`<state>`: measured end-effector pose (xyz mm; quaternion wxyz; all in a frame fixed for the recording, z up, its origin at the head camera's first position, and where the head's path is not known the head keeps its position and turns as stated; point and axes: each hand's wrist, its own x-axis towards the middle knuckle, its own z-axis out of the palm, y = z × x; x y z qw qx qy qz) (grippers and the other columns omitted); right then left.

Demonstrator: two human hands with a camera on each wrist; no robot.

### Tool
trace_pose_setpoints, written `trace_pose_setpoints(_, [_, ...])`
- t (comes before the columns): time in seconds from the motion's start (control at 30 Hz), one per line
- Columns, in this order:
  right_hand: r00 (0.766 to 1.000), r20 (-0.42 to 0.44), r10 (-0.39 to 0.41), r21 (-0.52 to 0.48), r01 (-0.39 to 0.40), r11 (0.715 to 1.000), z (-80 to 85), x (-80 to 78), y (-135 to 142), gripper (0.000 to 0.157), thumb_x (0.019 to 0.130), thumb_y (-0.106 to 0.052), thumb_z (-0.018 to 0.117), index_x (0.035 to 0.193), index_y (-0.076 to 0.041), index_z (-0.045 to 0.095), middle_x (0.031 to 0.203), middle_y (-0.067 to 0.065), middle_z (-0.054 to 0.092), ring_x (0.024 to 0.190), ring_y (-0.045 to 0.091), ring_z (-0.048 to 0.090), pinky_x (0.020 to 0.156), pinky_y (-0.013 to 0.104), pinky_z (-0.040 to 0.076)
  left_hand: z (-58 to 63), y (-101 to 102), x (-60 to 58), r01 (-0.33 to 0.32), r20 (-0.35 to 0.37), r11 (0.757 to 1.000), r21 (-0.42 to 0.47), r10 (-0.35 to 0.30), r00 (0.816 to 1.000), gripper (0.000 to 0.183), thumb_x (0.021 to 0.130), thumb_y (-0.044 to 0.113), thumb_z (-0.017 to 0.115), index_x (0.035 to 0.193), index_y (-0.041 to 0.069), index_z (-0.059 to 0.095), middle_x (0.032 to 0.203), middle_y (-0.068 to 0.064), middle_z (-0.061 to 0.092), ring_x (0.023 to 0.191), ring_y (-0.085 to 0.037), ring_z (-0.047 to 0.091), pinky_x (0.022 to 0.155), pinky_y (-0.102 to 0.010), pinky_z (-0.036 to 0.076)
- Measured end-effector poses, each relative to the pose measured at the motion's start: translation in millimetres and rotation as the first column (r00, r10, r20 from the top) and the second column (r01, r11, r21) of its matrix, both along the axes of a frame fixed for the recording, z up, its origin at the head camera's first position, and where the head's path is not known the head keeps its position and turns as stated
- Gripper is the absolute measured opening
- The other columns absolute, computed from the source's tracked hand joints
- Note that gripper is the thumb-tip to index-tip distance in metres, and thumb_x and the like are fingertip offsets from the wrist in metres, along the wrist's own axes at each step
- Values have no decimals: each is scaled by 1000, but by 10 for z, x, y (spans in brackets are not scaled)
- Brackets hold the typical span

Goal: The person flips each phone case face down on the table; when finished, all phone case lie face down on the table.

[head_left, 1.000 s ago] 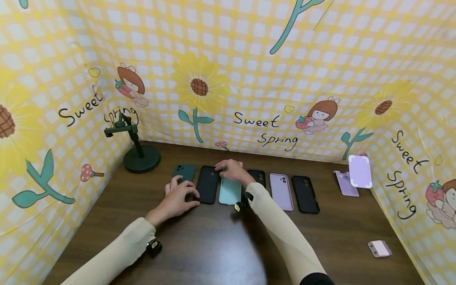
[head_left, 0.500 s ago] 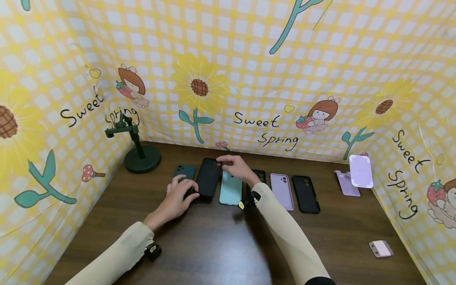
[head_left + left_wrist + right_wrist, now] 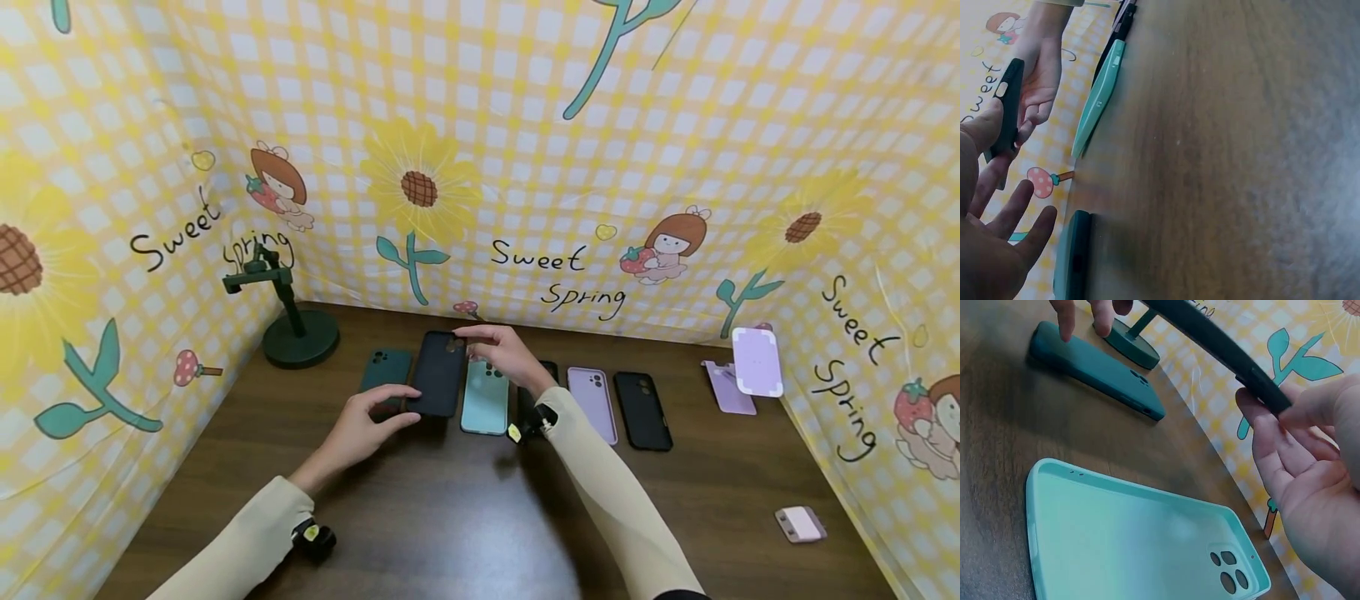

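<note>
Pinching the dark case (image 3: pixel 438 375) at opposite corners, left hand (image 3: pixel 366 422) and right hand (image 3: pixel 512 354) held it above the table (image 3: pixel 405 517), presumably sharing it for balance, beside the mint case (image 3: pixel 485 402)

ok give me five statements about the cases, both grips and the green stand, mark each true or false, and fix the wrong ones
1. The left grip and right grip hold the same dark case. True.
2. The dark case is lying flat. False: it is raised off the table.
3. The mint case has camera cutouts. True.
4. The right grip is pinching the mint case. False: it holds the dark case, and the mint case lies on the table.
5. In the head view, the green stand is left of the dark case. True.
</note>
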<state>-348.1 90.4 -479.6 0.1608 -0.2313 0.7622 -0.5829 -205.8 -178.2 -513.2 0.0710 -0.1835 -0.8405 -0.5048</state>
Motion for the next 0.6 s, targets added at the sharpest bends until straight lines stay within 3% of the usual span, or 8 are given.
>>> trace_pose_setpoints(0.2, [999,25,30,-93,-27,995,-43,-22,-27,48,105,-5,55,151,-20,53,148,10,61,100,12,69,98,62,51,20,11,24,-7,-15,1000,-5,7,1000,24,92,26,79,116,29,73,122,5,74,114,-11,66,94,-52,56])
trace_pose_setpoints(0.4, [997,40,59,-111,-54,992,-106,-23,-81,44,107,-7,54,150,-16,55,136,14,68,98,14,70,81,35,57,51,27,43,0,-29,1000,-7,0,1000,22,93,24,78,113,29,73,122,3,74,113,-12,66,93,-53,56])
trace_pose_setpoints(0.6, [995,39,93,-167,-86,982,-146,-23,-153,41,104,-8,58,144,-14,61,142,9,66,124,17,66,104,38,54,56,40,41,14,-38,1000,-1,-14,999,19,95,20,75,113,24,72,120,0,75,110,-18,67,91,-45,58])
